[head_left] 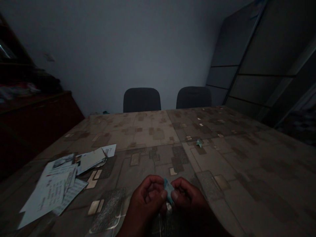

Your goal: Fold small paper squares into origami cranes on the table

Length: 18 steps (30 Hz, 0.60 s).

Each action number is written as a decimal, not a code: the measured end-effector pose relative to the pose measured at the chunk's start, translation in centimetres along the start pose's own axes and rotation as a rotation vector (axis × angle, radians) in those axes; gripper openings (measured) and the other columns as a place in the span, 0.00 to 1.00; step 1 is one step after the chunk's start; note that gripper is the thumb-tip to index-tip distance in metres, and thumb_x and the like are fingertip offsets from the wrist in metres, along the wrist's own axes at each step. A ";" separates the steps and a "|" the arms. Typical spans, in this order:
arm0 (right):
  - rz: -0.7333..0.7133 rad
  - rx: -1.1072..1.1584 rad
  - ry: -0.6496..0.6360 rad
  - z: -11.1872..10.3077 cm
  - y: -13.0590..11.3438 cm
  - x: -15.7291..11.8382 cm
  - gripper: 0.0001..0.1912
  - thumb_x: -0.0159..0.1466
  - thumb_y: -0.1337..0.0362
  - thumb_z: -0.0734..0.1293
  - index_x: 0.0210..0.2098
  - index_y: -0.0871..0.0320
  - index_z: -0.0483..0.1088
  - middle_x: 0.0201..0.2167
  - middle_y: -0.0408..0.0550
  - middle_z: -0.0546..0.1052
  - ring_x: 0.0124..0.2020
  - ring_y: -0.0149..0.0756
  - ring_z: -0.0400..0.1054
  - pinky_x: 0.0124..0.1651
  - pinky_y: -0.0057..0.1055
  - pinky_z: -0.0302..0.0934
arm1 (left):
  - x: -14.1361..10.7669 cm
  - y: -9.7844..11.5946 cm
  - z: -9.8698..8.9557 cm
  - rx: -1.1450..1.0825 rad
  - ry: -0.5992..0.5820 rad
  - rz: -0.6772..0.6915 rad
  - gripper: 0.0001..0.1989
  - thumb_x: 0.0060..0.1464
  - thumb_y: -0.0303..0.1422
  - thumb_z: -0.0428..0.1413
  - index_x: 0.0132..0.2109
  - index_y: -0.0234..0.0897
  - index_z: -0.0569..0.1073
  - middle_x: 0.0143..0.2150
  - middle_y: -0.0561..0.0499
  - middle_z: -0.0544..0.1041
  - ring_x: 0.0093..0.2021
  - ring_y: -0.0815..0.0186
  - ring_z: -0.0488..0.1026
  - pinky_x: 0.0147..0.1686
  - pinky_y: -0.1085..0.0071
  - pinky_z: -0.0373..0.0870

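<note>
My left hand and my right hand are held close together just above the near part of the table. Between their thumbs and fingers they pinch a small piece of folded pale blue paper. Further up the table, well beyond my right hand, lies a small folded paper figure of a similar blue-green colour. Its exact shape is too small to tell. Below the hands, a small pale object shows, but it is unclear what it is.
A loose pile of papers, envelopes and printed sheets lies on the left of the patterned table covering. Two dark chairs stand beyond the far edge. A dark cabinet is at the left, and tall panelled doors are at the right.
</note>
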State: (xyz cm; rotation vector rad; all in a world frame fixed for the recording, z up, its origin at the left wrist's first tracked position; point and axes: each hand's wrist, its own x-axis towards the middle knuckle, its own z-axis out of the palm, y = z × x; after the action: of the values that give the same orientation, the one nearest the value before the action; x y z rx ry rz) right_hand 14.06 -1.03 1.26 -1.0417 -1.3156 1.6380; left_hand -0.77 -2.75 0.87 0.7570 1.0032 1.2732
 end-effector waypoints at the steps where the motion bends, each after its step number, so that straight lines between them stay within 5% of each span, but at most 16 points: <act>1: 0.002 0.009 -0.005 0.0 0.0 0.0 0.16 0.57 0.52 0.66 0.31 0.60 0.67 0.23 0.41 0.68 0.25 0.31 0.60 0.30 0.27 0.54 | 0.0 -0.1 -0.1 0.007 -0.005 -0.009 0.15 0.41 0.38 0.68 0.33 0.35 0.73 0.21 0.57 0.73 0.18 0.74 0.67 0.19 0.79 0.61; 10: 0.015 0.027 -0.010 -0.2 0.1 0.2 0.17 0.58 0.50 0.66 0.33 0.59 0.67 0.19 0.39 0.66 0.21 0.29 0.59 0.27 0.26 0.53 | 0.5 -0.5 -1.0 0.013 -0.076 -0.075 0.12 0.47 0.38 0.65 0.30 0.35 0.72 0.16 0.56 0.73 0.19 0.71 0.67 0.22 0.76 0.64; 14: -0.104 -0.065 0.095 -0.4 0.1 0.3 0.16 0.59 0.54 0.66 0.40 0.59 0.67 0.26 0.42 0.69 0.26 0.31 0.61 0.30 0.27 0.55 | 0.4 0.4 -0.5 -0.040 -0.007 -0.141 0.13 0.45 0.36 0.66 0.27 0.34 0.71 0.16 0.56 0.72 0.17 0.74 0.65 0.19 0.79 0.61; 18: -0.100 -0.110 0.037 -0.4 0.4 0.5 0.14 0.57 0.56 0.67 0.37 0.59 0.68 0.25 0.41 0.67 0.25 0.30 0.59 0.29 0.27 0.53 | 0.0 0.7 0.0 -0.129 0.042 -0.230 0.13 0.41 0.34 0.68 0.28 0.34 0.71 0.22 0.54 0.76 0.21 0.72 0.71 0.25 0.77 0.68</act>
State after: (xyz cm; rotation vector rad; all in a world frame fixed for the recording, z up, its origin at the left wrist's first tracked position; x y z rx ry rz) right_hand 14.26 -0.52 0.80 -1.0483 -1.4237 1.4798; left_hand -1.10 -2.58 1.51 0.5017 1.0013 1.1450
